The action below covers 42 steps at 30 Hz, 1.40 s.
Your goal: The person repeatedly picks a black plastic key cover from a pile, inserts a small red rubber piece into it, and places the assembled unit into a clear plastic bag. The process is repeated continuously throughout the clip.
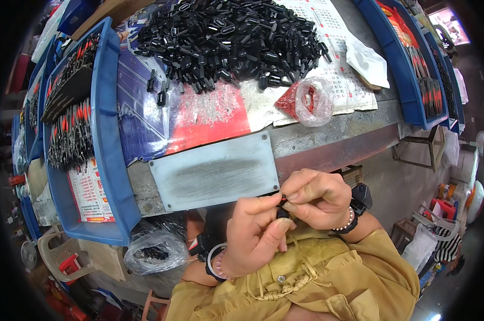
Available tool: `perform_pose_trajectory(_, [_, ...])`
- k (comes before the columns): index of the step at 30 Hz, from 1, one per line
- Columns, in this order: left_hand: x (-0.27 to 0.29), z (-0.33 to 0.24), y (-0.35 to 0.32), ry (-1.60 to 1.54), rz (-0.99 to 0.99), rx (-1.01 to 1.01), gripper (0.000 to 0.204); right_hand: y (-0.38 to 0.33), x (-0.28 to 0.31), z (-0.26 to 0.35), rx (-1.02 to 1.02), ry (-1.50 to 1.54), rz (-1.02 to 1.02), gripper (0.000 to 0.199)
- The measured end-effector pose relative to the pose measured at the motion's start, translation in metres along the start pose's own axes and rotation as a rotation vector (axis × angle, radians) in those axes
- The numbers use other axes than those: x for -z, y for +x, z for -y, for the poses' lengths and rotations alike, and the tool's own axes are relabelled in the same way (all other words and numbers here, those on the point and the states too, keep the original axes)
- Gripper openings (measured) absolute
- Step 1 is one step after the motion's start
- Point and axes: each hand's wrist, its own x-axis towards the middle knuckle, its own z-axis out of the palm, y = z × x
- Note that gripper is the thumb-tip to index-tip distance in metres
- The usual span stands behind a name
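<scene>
Close in front of my chest, both hands are brought together at the bench edge. My left hand (257, 229) is closed with thumb and fingers around a small black part (282, 213), mostly hidden by the fingertips. My right hand (321, 199) pinches at the top of the same part, where a tiny spot of red shows between the fingers. What exactly the right fingertips hold is too small to make out. Just beyond my hands lies a pale, smudged metal plate (215, 170) with screws at its corners.
A large heap of small black parts (226, 43) covers the far bench. A clear plastic bag with red bits (306, 101) sits nearer, right of the middle. Blue trays of black-and-red pieces flank both sides, left (109, 134) and right (394, 64). Another plastic bag (156, 252) lies lower left.
</scene>
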Motion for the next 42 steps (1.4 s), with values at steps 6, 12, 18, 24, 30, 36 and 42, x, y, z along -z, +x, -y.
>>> perform_pose_trajectory(6, [-0.003,0.002,-0.001,-0.020,-0.020,-0.012,0.032,0.003,0.001,0.000,0.040,-0.007,0.029,0.013])
perform_pose_trajectory(12, [0.001,0.004,0.000,-0.102,-0.059,0.044,0.029,0.001,-0.005,0.002,-0.001,-0.086,-0.048,0.016])
perform_pose_trajectory(18, [0.000,0.006,-0.001,-0.103,-0.101,0.083,0.027,0.005,-0.005,0.009,0.007,-0.236,-0.087,0.014])
perform_pose_trajectory(24, [0.005,0.007,-0.001,-0.173,-0.076,0.090,0.022,0.008,-0.008,0.013,0.036,-0.126,-0.070,0.010])
perform_pose_trajectory(30, [0.007,0.008,0.001,-0.258,-0.043,0.091,0.017,0.004,-0.007,0.013,0.017,-0.018,-0.039,0.008])
perform_pose_trajectory(36, [0.003,-0.003,0.009,-0.189,-0.085,0.155,0.019,0.006,-0.007,0.018,-0.343,0.061,-0.219,0.010])
perform_pose_trajectory(42, [0.007,-0.002,0.005,-0.210,-0.035,0.154,0.025,0.009,0.004,0.015,-0.597,0.409,-0.097,0.017])
